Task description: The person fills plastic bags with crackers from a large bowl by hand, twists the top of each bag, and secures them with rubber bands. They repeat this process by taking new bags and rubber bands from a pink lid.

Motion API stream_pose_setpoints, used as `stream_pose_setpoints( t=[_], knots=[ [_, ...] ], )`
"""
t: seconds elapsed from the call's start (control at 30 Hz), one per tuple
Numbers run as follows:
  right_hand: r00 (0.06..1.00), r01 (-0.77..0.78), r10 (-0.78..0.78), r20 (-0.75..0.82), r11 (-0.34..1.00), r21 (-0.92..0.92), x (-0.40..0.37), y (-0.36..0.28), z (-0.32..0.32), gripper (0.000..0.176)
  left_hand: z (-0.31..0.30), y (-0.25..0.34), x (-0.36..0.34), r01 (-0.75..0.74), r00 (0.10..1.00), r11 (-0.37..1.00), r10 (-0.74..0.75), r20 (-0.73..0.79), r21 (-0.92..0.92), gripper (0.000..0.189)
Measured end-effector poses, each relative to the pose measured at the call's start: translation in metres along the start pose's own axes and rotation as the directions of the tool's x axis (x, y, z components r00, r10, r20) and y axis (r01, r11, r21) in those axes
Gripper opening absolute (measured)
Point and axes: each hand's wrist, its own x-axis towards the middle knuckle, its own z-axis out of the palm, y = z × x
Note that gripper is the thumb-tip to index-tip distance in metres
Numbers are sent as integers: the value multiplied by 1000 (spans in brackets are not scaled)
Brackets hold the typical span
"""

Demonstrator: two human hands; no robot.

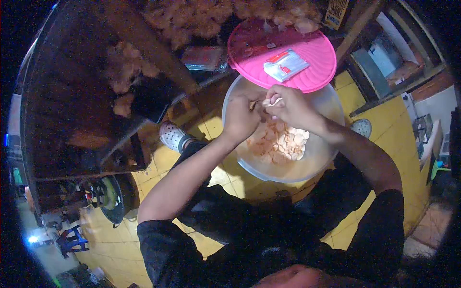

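Note:
A large clear plastic tub [317,165] sits between my knees on the yellow tiled floor, with pale round crackers [283,141] heaped in it. Both hands meet over the tub's far side. My left hand [240,117] is closed, pinching a small brownish piece at its fingertips. My right hand [288,106] grips something pale and thin, a small clear bag or a cracker; I cannot tell which. The tub's pink lid [312,65] leans on the far rim, and a packet of small bags [285,65] lies on it.
Bags of crackers [211,17] are piled on a dark wooden table [86,96] at the left and top. My foot in a white clog [173,137] rests by the table leg. Shelving [394,57] stands at the right, and a black fan [108,197] at the lower left.

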Motion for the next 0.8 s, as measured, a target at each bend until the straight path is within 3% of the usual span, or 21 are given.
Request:
stream_pose_setpoints(
  t=[0.03,0.07,0.13,0.2,0.27,0.33,0.4,0.43,0.5,0.53,0.6,0.63,0.67,0.7,0.73,0.77,0.8],
  knots=[
    [1000,-2,2,4,1000,-2,3,6,0,25,5,4,-2,150,989,956,-140,55,-252,24],
    [999,21,-23,-26,996,-88,6,13,0,25,6,9,-3,294,956,828,-258,142,-478,23],
    [998,40,-49,-46,983,-178,8,26,2,26,5,10,-6,308,952,819,-269,150,-485,22],
    [980,195,-196,-13,979,-50,7,28,6,21,1,4,-7,323,946,808,-283,155,-494,21],
    [978,202,-201,54,979,-19,9,30,9,18,-10,-6,-4,417,908,685,-347,236,-598,21],
    [971,205,-206,123,979,13,10,32,15,15,-17,-9,-10,447,894,692,-364,260,-568,22],
    [963,269,-268,-40,963,16,12,28,22,16,-27,0,-9,466,885,706,-368,286,-533,24],
    [964,265,-264,-39,964,18,12,25,23,16,-32,6,-9,477,877,744,-373,302,-467,23],
    [982,-179,170,80,976,124,15,10,22,16,-40,4,-9,484,870,778,-380,315,-401,22],
    [982,-178,168,86,976,122,18,9,27,16,-44,1,-8,475,875,778,-368,316,-410,22],
    [994,-92,57,96,907,411,21,12,39,16,-46,-8,-9,470,878,774,-363,311,-424,22],
    [993,-93,54,106,908,408,28,20,46,16,-44,-17,-9,403,913,805,-320,254,-435,23],
    [996,68,-82,25,930,360,34,23,52,13,-45,-16,-11,339,940,831,-278,199,-441,24],
    [974,226,-221,-52,926,301,37,26,57,9,-48,-16,-12,345,938,828,-285,197,-443,24],
    [974,226,-221,-50,926,303,38,30,53,9,-52,-16,-11,388,921,803,-314,232,-452,24],
    [992,1,-20,124,988,153,35,14,43,5,-57,-14,-11,428,902,778,-339,267,-459,24],
    [944,-205,206,257,978,-32,34,5,38,1,-60,-20,-15,390,919,836,-330,213,-386,23]
  ],
)
